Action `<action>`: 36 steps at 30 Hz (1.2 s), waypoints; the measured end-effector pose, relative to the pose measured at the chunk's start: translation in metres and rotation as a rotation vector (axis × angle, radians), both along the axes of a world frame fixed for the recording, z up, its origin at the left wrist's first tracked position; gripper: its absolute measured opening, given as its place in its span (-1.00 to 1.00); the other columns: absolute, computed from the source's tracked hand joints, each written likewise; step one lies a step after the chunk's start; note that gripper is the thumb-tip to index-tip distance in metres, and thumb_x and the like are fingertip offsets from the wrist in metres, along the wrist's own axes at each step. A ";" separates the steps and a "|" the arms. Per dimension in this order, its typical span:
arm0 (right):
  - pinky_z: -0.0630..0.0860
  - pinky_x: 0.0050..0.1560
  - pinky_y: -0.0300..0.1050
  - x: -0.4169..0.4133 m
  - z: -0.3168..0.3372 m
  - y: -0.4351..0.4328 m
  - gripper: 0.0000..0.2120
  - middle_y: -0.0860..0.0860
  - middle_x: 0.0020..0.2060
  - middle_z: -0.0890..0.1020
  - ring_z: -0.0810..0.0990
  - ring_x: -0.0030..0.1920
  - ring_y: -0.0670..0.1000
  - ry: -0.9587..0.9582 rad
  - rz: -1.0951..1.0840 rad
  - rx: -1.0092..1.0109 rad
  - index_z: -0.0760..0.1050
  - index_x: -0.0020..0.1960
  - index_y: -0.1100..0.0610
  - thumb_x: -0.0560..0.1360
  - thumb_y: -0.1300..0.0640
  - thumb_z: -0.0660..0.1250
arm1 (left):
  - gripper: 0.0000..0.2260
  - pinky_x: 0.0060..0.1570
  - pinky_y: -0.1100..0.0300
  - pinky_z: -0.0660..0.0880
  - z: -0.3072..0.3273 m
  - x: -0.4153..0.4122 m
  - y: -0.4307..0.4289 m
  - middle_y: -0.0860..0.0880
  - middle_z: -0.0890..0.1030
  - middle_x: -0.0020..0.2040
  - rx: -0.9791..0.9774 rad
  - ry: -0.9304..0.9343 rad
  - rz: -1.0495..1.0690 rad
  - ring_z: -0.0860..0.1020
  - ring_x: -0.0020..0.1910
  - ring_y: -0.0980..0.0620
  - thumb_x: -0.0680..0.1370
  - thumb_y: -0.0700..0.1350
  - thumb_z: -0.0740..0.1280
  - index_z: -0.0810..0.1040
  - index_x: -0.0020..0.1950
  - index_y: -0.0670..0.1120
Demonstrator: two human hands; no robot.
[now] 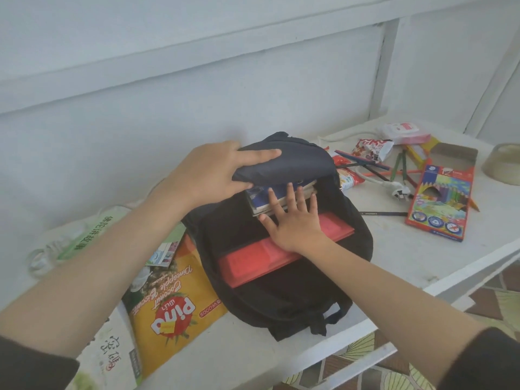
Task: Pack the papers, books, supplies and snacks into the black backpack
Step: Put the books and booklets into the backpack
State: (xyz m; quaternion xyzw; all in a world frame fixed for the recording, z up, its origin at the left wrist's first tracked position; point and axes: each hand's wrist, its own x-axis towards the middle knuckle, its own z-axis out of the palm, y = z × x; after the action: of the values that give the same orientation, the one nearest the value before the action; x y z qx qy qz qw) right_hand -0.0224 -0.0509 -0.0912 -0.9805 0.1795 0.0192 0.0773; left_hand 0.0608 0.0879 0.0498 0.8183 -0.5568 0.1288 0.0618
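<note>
The black backpack (281,291) lies flat on the white table (408,257), its main compartment unzipped. My left hand (213,170) grips the dark top flap (292,161) and holds it up. My right hand (292,220) presses with spread, straight fingers on a stack of books (261,202) inside the opening. A red folder (253,263) sticks out of the compartment under my right palm. A yellow Pina biscuit bag (168,308) lies left of the backpack, partly under it. A coloured-pencil box (441,201) sits to the right.
Loose pencils (377,166), small red-and-white snack packets (371,149), a white plug and cable (396,190), a tissue pack (405,132) and a bowl (503,164) crowd the far right. Green-printed plastic bags (87,235) lie at left. The table's front edge runs diagonally at right.
</note>
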 end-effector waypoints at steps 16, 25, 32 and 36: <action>0.43 -0.01 -0.04 -0.065 0.039 0.078 -0.66 0.08 0.05 0.57 0.54 0.07 0.13 -0.142 0.441 0.203 0.44 0.11 0.14 0.60 -0.08 0.05 | -0.45 0.21 0.33 0.26 -0.062 -0.038 0.051 0.10 0.49 0.26 -0.295 0.364 0.226 0.38 0.25 0.17 0.43 0.01 0.45 0.38 0.39 0.15; 0.40 -0.46 -0.08 -0.059 0.057 0.154 -0.79 -0.01 -0.37 0.55 0.51 -0.35 0.09 -0.448 0.895 0.160 0.47 -0.24 0.12 0.49 0.08 0.13 | -0.68 0.15 0.40 0.34 -0.125 -0.088 0.170 0.10 0.57 0.14 -0.717 0.462 0.676 0.45 0.13 0.31 0.50 0.10 0.23 0.55 0.21 0.06; 0.38 -0.16 -0.06 0.021 0.043 0.191 -0.75 0.09 0.05 0.50 0.44 0.03 0.10 -0.332 0.846 0.051 0.35 0.22 0.12 0.54 0.15 0.13 | -0.54 0.39 0.03 0.16 -0.172 -0.130 0.234 -0.10 0.33 0.44 -0.529 0.345 0.936 0.26 0.43 -0.08 0.53 0.10 0.20 0.41 0.40 -0.03; 0.00 0.41 0.28 0.057 0.021 0.197 -0.63 0.27 0.50 -0.03 0.02 0.47 0.35 0.001 0.797 -0.153 0.28 0.41 -0.10 0.62 0.00 0.02 | -0.45 0.41 -0.07 0.05 -0.187 -0.138 0.244 -0.10 0.05 0.53 -0.382 0.326 0.969 0.07 0.50 -0.08 0.50 0.25 -0.02 0.18 0.47 0.11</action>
State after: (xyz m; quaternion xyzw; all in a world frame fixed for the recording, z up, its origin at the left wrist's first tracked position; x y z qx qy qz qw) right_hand 0.0348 0.1462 -0.0701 -0.9762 -0.2138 0.0346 -0.0094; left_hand -0.0773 0.3321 -0.1376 0.9647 -0.0659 0.1130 0.2284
